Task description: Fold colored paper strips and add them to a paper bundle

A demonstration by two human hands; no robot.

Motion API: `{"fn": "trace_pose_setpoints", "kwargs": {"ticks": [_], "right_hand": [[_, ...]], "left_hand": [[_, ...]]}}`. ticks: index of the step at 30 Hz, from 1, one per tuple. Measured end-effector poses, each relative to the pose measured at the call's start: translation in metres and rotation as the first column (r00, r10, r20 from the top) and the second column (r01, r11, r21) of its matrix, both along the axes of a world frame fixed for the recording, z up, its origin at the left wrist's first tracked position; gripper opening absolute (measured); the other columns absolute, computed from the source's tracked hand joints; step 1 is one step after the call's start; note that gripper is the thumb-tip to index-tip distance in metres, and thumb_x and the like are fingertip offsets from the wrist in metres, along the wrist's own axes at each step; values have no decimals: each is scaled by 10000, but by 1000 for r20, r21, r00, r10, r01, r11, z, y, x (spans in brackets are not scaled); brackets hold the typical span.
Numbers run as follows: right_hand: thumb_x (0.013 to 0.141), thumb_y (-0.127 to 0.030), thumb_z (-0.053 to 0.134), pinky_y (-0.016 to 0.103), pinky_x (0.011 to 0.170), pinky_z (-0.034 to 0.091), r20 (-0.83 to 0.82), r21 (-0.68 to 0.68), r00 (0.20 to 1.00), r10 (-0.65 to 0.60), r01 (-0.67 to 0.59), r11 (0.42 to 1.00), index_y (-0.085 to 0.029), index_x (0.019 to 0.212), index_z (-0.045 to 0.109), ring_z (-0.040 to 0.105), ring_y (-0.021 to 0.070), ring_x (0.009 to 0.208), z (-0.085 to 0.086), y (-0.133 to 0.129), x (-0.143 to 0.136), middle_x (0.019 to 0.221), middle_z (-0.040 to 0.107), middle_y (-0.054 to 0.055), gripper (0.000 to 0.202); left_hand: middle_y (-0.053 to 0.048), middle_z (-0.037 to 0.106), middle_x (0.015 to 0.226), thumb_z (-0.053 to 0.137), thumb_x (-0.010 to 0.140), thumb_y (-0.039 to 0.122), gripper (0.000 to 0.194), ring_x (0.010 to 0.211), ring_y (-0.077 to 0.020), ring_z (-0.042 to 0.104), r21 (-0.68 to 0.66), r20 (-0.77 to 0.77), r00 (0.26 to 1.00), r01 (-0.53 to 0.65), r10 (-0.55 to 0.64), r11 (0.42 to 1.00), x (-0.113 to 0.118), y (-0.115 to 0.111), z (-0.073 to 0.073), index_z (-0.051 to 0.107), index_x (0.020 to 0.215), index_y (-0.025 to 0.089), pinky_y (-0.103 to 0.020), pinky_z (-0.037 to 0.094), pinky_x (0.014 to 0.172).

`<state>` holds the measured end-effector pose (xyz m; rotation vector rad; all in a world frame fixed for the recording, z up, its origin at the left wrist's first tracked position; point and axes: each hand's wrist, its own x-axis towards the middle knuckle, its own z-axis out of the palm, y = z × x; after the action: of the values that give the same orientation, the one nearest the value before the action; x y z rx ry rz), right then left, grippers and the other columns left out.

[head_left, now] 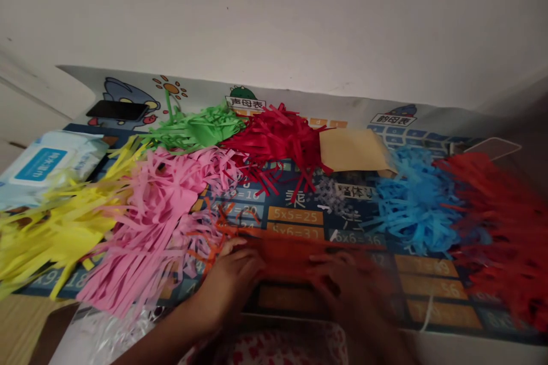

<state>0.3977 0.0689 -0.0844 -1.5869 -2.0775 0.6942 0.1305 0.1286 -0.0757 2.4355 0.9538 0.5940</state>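
Observation:
A band of orange paper (286, 254) lies flat near the table's front edge, with orange fringe strips (222, 214) spreading from its left end. My left hand (237, 268) grips that left end, its fingers bent over the paper. At the right end, my right hand (340, 276) has its fingers closed on the same paper, blurred by motion. Pink fringed paper (162, 205) lies just left of my left hand. To the right of my right hand are blue fringed paper (419, 205) and a blurred heap of red fringed paper (500, 228).
Yellow fringed paper (72, 222) and a wipes packet (47, 162) lie at the left. Green (201, 128) and dark red fringed paper (278, 140) sit at the back, beside a tan paper piece (355, 149). A black phone (117, 109) rests on the printed mat (295, 215) against the wall.

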Motion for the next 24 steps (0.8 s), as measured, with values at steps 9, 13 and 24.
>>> {"fn": "trace_pose_setpoints", "kwargs": {"ticks": [9, 13, 24], "right_hand": [[974, -415, 409, 344, 705, 322, 99, 152, 928, -358, 342, 928, -213, 734, 600, 579, 187, 625, -4, 24, -29, 703, 681, 31, 367], [976, -406, 413, 336, 692, 295, 133, 141, 929, -344, 326, 935, -212, 732, 595, 561, 175, 592, -9, 25, -29, 661, 657, 15, 360], [952, -408, 473, 338, 677, 282, 136, 100, 916, -377, 365, 925, -218, 736, 623, 566, 199, 592, -11, 29, -28, 648, 666, 12, 324]], "left_hand": [[-23, 726, 749, 529, 899, 241, 157, 695, -198, 644, -26, -281, 907, -335, 315, 942, 30, 22, 6, 677, 851, 218, -311, 450, 701], [-32, 711, 696, 543, 888, 243, 158, 685, -217, 644, -36, -388, 865, -358, 317, 933, 34, 26, 9, 679, 817, 207, -318, 440, 687], [-47, 708, 694, 525, 898, 257, 181, 672, -222, 651, -43, -497, 818, -356, 289, 934, 38, 32, 13, 669, 809, 192, -312, 429, 670]]}}
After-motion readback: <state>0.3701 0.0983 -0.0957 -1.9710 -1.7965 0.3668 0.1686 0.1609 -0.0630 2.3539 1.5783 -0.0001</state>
